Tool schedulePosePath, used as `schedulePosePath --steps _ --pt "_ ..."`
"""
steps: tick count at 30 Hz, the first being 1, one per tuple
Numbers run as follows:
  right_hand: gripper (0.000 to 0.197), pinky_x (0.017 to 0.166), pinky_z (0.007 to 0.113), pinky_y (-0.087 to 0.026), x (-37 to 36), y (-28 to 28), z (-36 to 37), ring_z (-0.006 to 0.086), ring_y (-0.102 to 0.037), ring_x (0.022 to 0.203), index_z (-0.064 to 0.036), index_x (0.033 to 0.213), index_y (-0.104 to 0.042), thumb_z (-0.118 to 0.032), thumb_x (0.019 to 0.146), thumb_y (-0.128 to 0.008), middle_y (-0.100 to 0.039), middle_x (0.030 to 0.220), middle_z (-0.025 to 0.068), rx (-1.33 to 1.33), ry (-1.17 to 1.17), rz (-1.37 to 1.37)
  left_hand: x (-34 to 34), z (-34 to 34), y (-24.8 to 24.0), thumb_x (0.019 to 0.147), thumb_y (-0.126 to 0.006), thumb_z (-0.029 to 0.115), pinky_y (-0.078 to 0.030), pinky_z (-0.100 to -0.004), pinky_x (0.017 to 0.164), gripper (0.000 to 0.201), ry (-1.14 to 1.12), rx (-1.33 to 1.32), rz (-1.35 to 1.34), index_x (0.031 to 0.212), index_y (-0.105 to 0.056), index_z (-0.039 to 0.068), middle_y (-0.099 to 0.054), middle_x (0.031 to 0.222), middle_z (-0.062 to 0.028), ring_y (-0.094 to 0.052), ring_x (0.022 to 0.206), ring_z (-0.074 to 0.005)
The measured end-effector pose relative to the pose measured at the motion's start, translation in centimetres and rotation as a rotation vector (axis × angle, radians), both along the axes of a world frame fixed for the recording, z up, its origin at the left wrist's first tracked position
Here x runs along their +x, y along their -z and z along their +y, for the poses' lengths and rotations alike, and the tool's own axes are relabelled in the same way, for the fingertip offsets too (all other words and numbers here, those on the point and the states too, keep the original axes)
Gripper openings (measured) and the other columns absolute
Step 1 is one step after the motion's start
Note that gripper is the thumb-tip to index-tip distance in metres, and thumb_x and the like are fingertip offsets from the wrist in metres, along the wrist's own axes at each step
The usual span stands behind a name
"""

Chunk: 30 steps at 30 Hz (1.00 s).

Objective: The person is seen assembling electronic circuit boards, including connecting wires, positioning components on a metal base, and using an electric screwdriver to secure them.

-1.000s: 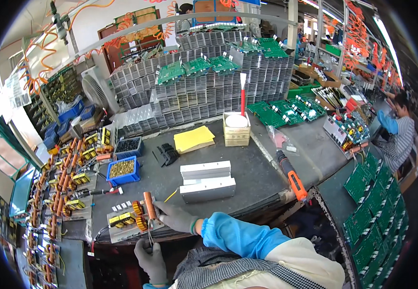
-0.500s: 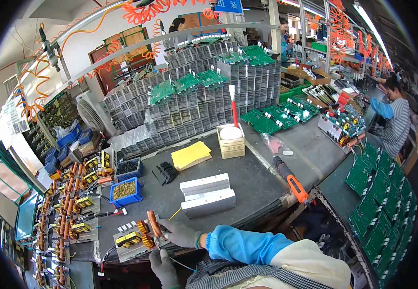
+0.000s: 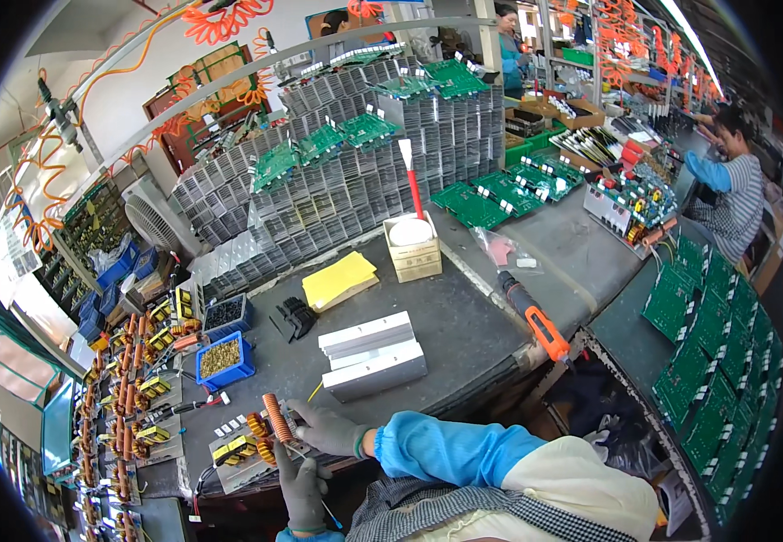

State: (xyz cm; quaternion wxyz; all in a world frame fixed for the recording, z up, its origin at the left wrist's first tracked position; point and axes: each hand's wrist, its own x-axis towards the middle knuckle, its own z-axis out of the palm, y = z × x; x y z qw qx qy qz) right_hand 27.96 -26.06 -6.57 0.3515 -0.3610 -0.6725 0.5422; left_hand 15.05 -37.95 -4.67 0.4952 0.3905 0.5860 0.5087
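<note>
A metal plate [image 3: 249,471] at the table's near edge carries yellow-wrapped transformers [image 3: 234,450], copper-wound rings [image 3: 260,425] and an upright copper coil [image 3: 276,417]. My right hand [image 3: 333,429], in a grey glove, is closed at the coil's right side, its fingertips partly hidden. Just below the coil, my gloved left hand [image 3: 303,492] points its fingers up, pinching a thin pale wire [image 3: 330,515] that trails down past the palm. A silver finned heat sink [image 3: 373,355] lies beyond my hands.
Blue bins of brass screws [image 3: 221,358] and black parts [image 3: 229,313] stand left of yellow sheets [image 3: 339,278]. An orange-black power screwdriver [image 3: 536,321] lies right. Stacked heat sinks [image 3: 337,212] rise behind. Green circuit boards [image 3: 717,361] cover the right side; a person [image 3: 726,181] sits beyond.
My left hand has risen toward the coil and turned its fingers upward. My right hand stays by the coil. The whole view has shifted slightly.
</note>
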Motion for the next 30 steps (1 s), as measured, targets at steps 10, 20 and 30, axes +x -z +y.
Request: schedulePosePath --steps 10,20,30 --pt "0.054 0.079 0.047 -0.058 -0.6 1.1 0.9 0.0366 -0.075 0.092 -0.0058 0.153 -0.043 -0.008 0.101 -0.056 -0.072 0.108 0.0240 0.120 0.041 -0.001 -2.7 2.1 2.2 0.098 -0.051 0.007 -0.035 -0.0206 0.043 0.080 0.193 -0.069 -0.252 0.170 -0.014 0.008 -0.058 0.067 -0.0021 -0.046 0.049 -0.0073" --pt "0.056 0.094 0.047 -0.055 -2.1 0.9 0.9 0.0413 -0.071 0.112 -0.0004 0.153 -0.046 -0.007 0.098 -0.054 -0.071 0.118 0.0287 0.064 0.035 -0.143 -2.0 2.9 2.2 0.104 -0.058 0.010 -0.040 -0.0203 0.043 0.021 0.153 -0.132 -0.435 0.123 -0.049 0.014 -0.060 0.072 -0.0014 -0.048 0.048 -0.0070" --pt "0.034 0.090 0.038 -0.059 -1.1 -3.9 0.5 0.0273 -0.077 0.103 -0.0016 0.132 -0.067 -0.019 0.103 -0.066 -0.079 0.114 0.0162 -0.170 0.123 -0.072 0.0 2.9 1.7 0.108 -0.057 0.019 -0.044 -0.0209 0.055 0.019 0.132 0.035 -0.444 0.123 -0.051 0.009 -0.061 0.085 -0.0010 -0.054 0.065 -0.0069"
